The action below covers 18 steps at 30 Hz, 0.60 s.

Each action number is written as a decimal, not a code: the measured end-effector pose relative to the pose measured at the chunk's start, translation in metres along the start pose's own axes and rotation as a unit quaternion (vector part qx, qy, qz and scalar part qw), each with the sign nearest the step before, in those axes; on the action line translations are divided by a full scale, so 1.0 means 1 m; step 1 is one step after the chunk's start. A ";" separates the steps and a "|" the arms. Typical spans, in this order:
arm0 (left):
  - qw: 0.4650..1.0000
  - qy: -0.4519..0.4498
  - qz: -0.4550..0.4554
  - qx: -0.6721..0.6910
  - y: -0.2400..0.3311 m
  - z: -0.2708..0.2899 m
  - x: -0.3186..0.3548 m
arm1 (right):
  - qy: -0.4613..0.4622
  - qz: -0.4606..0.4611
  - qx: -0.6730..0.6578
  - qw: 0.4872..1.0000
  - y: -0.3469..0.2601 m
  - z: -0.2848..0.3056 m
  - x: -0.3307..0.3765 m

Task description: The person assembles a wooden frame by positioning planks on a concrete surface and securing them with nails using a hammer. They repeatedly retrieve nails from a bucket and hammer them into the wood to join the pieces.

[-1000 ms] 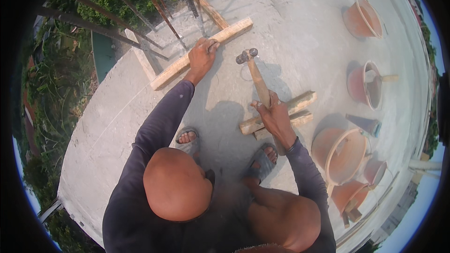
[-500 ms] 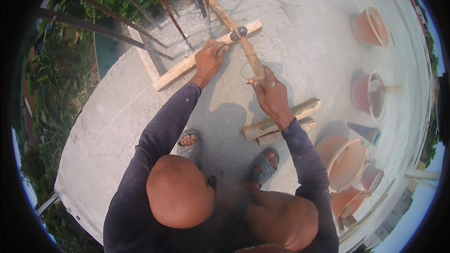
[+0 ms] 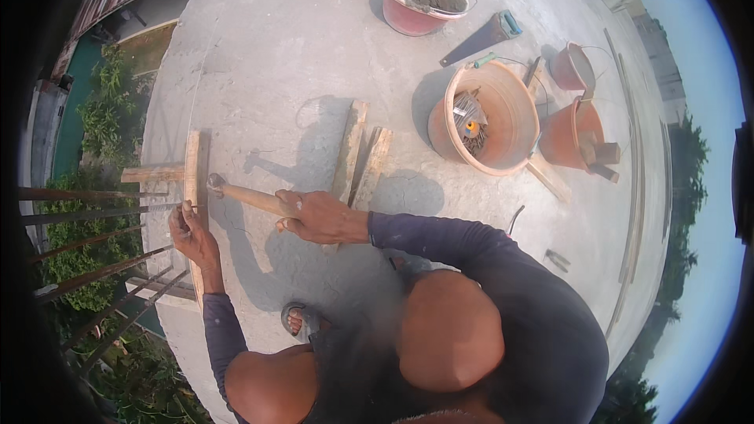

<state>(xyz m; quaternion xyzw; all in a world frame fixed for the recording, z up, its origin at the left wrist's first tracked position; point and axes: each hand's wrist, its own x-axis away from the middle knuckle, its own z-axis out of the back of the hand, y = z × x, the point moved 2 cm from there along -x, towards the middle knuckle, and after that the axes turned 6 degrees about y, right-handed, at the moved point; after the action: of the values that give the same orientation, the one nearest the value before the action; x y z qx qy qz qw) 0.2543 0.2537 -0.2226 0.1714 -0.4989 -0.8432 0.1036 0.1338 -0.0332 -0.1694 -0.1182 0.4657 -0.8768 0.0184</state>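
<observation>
My right hand (image 3: pixel 318 217) is closed around the wooden handle of a hammer (image 3: pixel 253 199). The hammer's metal head sits just right of a long wooden batten (image 3: pixel 197 165), close to its edge. My left hand (image 3: pixel 194 239) rests on that batten with thumb and fingers pinched together. Whatever the pinch holds is too small to make out. A second wooden piece (image 3: pixel 153 174) meets the batten crosswise and sticks out to the left. Nearer me, another piece (image 3: pixel 161 289) also reaches left from it.
Rusty steel bars (image 3: pixel 94 265) project at the slab's left edge, with greenery below. Two loose wood pieces (image 3: pixel 349 149) lie beyond my right hand. A bucket of nails (image 3: pixel 522 129), a mortar bucket with trowel (image 3: pixel 404 22), a handsaw (image 3: pixel 481 38) and pliers (image 3: pixel 558 260) lie rightward.
The view has turned to the right, so the batten now runs up the left side. The hammer head has shifted from over the batten to beside it. Both hands keep their closed grips.
</observation>
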 end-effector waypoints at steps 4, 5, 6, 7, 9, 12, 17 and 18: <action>0.968 -0.128 -0.211 0.043 0.143 -0.032 -0.017 | -0.009 -0.087 -0.067 0.994 0.045 0.017 0.053; 0.952 -0.164 -0.256 0.045 0.183 -0.050 -0.013 | 0.000 -0.102 -0.072 0.992 0.057 0.019 0.062; 0.923 -0.208 -0.319 0.053 0.224 -0.072 -0.004 | 0.006 -0.084 -0.091 0.992 0.066 0.018 0.070; 0.888 -0.254 -0.378 0.063 0.263 -0.096 0.012 | 0.010 -0.080 -0.109 0.991 0.076 0.017 0.078; 0.867 -0.367 -0.328 0.081 0.321 -0.146 0.065 | 0.012 -0.070 -0.157 0.985 0.090 0.011 0.091; 0.785 -0.478 -0.374 0.126 0.380 -0.228 0.161 | 0.000 -0.068 -0.201 0.977 0.104 -0.003 0.100; 0.622 -0.673 -0.396 -0.050 0.402 -0.347 0.276 | -0.004 -0.092 -0.151 0.984 0.118 -0.021 0.106; 0.583 -0.696 -0.404 -0.106 0.398 -0.367 0.292 | 0.007 -0.085 -0.163 0.983 0.120 -0.020 0.107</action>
<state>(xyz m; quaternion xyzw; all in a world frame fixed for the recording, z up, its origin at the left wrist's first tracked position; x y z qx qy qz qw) 0.1310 -0.3339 -0.0906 -0.2963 -0.2041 -0.7062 -0.6098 0.0155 -0.0998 -0.2584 -0.1526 0.5911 -0.7881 -0.0785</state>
